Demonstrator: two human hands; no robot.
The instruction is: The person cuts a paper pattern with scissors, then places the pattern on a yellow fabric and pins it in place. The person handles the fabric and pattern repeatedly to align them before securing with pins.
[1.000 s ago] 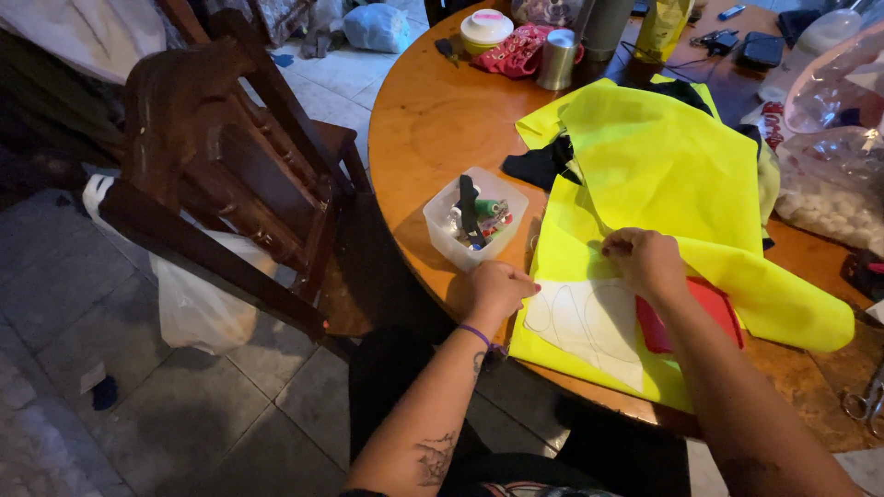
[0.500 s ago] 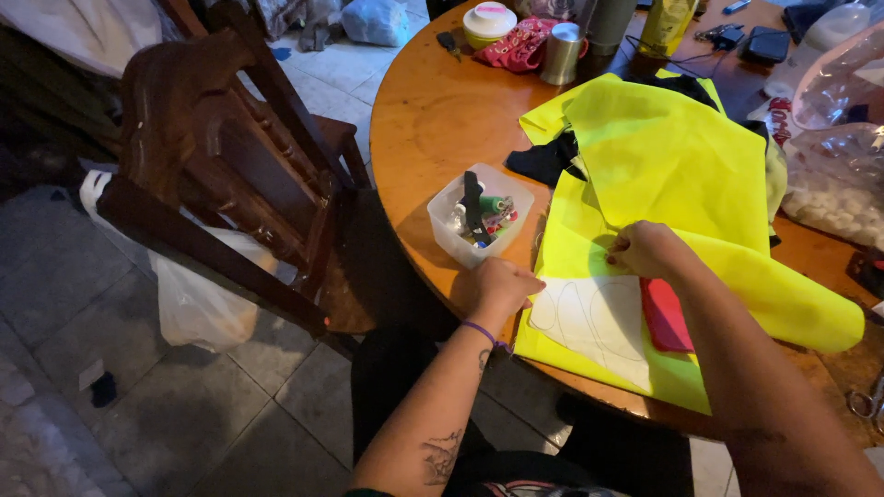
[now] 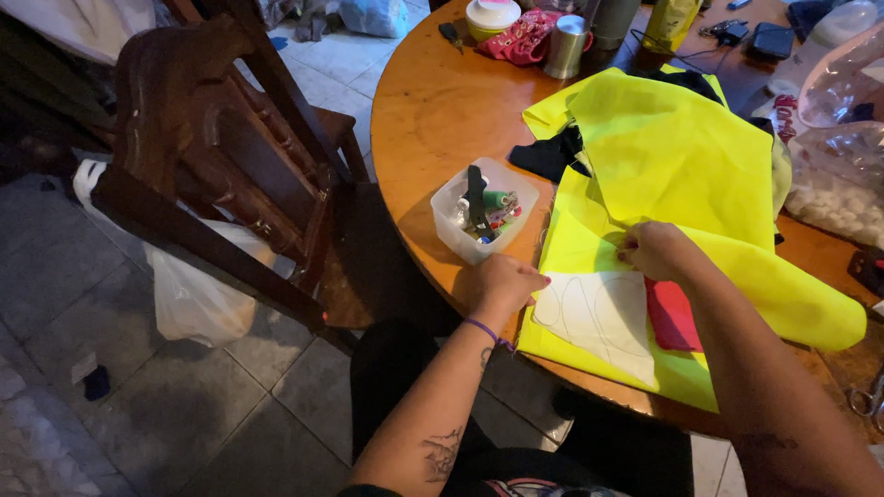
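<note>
my left hand (image 3: pixel 502 281) rests curled at the near edge of the yellow fabric (image 3: pixel 677 166), its fingers pressed together and bearing down on the corner of the white paper pattern (image 3: pixel 603 317), which seems meant to keep paper and cloth from sliding on the smooth desk (image 3: pixel 442 101). my right hand (image 3: pixel 656 250) sits further in on the fabric, just above the pattern; its fingers are bunched as if pinching a small fold or a pin, though i cannot tell what is between them. the pattern lies flat on the fabric, near me, with a red piece (image 3: pixel 670 315) tucked just beside it under my right wrist. a clear plastic box (image 3: pixel 483 210) of thread spools stands just left of the cloth, close to my left hand, handy for reaching. the desk is round, orange-brown wood, crowded at the far side with a metal cup (image 3: pixel 564 46), a red cloth (image 3: pixel 520 37) and clear plastic bags (image 3: pixel 843 138). a dark wooden chair (image 3: pixel 221 156) stands to the left on a grey tiled floor (image 3: pixel 101 313), dimly lit.
</note>
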